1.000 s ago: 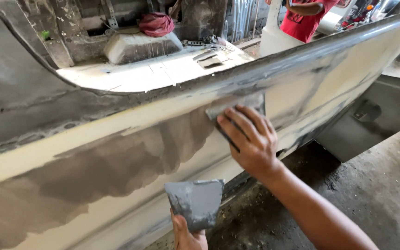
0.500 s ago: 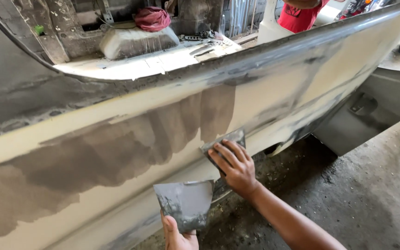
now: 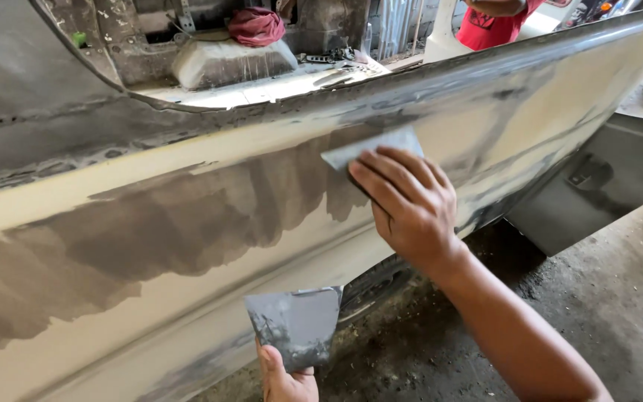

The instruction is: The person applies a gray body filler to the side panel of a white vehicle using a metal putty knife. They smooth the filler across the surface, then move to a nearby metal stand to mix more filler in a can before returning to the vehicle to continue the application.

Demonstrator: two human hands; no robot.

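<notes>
My right hand is flat on the car body panel, fingers spread and pressing a grey spreader blade against it. The blade sits under my fingertips, at the upper edge of the darker grey filler patch on the panel. Its long axis runs left to right, tilted slightly up to the right, following the panel's crease. My left hand is below the panel's lower edge, pinching a grey filler-smeared mixing plate from underneath, plate upright and facing me.
</notes>
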